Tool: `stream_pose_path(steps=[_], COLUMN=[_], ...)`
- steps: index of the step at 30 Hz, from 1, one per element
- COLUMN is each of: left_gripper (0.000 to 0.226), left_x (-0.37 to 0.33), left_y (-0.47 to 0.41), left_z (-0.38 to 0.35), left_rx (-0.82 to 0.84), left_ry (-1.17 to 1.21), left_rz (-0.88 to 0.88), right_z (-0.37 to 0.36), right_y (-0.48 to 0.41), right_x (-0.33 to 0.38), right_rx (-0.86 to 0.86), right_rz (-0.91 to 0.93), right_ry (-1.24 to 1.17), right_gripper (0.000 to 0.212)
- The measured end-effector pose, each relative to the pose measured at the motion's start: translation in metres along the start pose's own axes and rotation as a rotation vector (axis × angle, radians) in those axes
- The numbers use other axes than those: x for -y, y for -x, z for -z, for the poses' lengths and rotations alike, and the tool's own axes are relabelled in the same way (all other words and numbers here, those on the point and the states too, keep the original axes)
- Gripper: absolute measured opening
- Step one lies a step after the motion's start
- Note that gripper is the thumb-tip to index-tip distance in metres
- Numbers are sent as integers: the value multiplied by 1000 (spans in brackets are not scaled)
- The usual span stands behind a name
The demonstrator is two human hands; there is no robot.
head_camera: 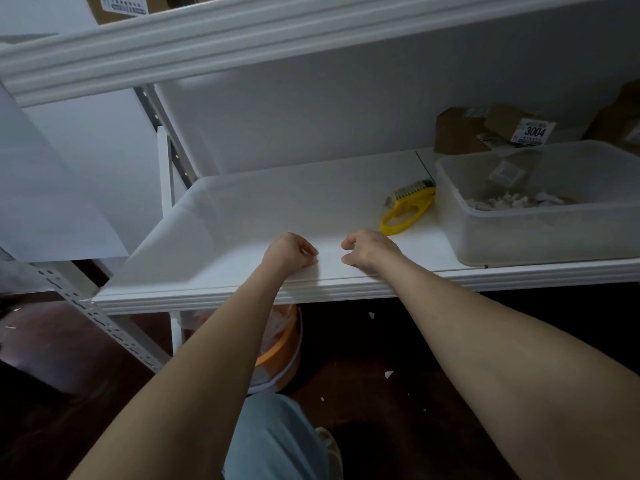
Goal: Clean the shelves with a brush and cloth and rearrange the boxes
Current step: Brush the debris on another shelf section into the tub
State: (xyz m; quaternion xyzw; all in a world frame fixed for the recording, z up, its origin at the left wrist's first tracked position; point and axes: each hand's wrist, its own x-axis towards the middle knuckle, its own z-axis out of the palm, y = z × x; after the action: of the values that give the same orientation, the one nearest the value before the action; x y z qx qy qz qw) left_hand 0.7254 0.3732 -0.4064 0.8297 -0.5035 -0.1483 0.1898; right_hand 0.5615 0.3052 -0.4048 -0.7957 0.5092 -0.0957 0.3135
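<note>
Both hands are pictured near the front edge of the white shelf (242,202). The left hand (291,252) and right hand (370,251) are set close together, knuckles up, with fingers curled toward each other. Whether anything is pinched in them cannot be told. The yellow-handled brush (408,209) is seen lying flat on the shelf just beyond the right hand and to its right, apart from it and beside a clear plastic tub (519,237). Cardboard boxes (460,133), one labelled 3004, are gathered behind the tub.
</note>
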Motion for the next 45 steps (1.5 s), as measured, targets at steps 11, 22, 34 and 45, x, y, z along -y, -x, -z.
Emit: stream_pose_path(steps=[11,22,34,45], left_gripper=[22,20,31,20], left_x=[12,-2,-5,-4], left_y=[5,-2,-5,2], left_z=[0,-2,-5,1], left_rx=[-2,-91,-14,32], left_ry=[110,-110,-326,294], left_rz=[-39,16,-11,22], right_z=[1,2,3,3], right_y=[-2,-2,-1,5], right_x=[0,0,-1,3], right_rx=[4,10,6,24], right_rz=[5,-2,3,-10], right_ry=[5,-27,-30,-7], right_gripper=[40,39,38,43])
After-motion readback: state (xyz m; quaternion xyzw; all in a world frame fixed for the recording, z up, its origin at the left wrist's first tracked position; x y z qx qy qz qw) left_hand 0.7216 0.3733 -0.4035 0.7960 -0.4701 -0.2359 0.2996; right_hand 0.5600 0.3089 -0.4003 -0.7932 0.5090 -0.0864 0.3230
